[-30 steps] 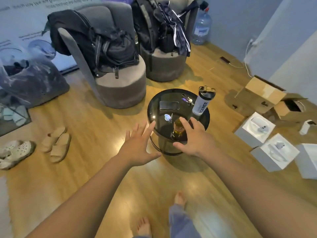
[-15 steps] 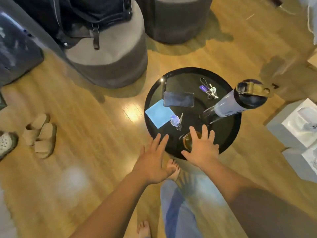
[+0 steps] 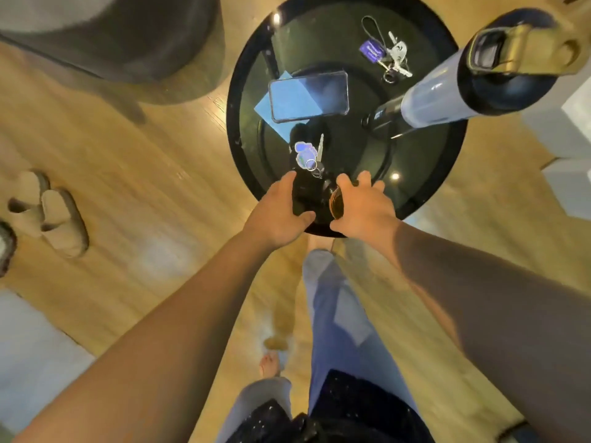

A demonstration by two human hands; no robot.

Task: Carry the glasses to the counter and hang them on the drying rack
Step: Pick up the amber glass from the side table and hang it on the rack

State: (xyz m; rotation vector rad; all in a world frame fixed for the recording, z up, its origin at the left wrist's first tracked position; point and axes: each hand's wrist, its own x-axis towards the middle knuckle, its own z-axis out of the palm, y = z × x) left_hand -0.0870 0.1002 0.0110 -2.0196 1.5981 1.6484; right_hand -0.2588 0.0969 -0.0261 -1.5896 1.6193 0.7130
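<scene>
Two glasses stand at the near edge of a round black table [image 3: 233, 100]. My right hand [image 3: 367, 209] wraps around the amber glass [image 3: 335, 203], fingers on its far side and thumb on the near side. Just left of it, my left hand [image 3: 275, 212] curls in a C around a dark, see-through glass [image 3: 308, 195] that is hard to make out against the tabletop. Both glasses still rest on the table.
Also on the table are a phone [image 3: 308, 95] on blue paper, a key with a charm [image 3: 311, 155], a key bunch [image 3: 388, 57] and a tall bottle [image 3: 479, 78]. A grey pouf [image 3: 128, 36] stands far left, slippers [image 3: 54, 215] left, white boxes [image 3: 572, 129] right.
I have stepped up to the table and now look straight down on it. Both hands went from spread open above the near edge to closed around the glasses.
</scene>
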